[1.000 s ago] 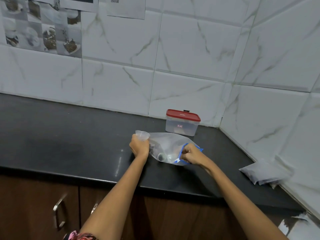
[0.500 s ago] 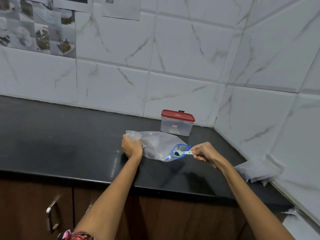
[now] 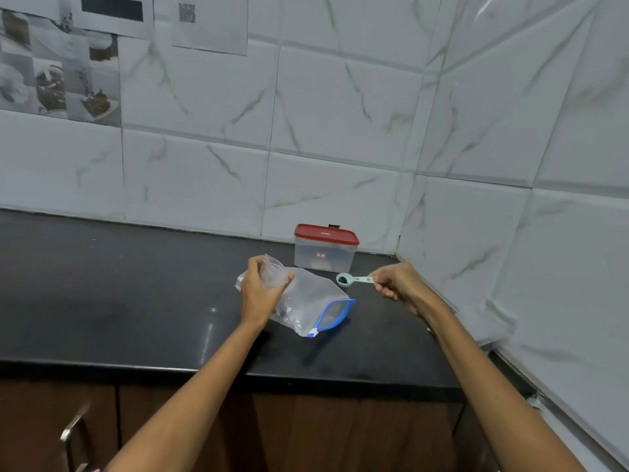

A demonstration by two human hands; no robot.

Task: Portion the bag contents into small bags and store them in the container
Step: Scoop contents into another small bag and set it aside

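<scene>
Zip-lock bag, clear with a blue seal, is laid open-mouthed on the black countertop. A small clear bag is gripped above it by the left hand. A mint measuring spoon holding dark contents is pinched by the right hand near the red-lidded container.

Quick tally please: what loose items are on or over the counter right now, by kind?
Plastic bags: 2, a large clear zip bag with blue seal and a small clear bag in the left hand
Lidded containers: 1, red-lidded clear plastic box
Measuring spoons: 1, pale green, in the right hand
Total: 4
</scene>
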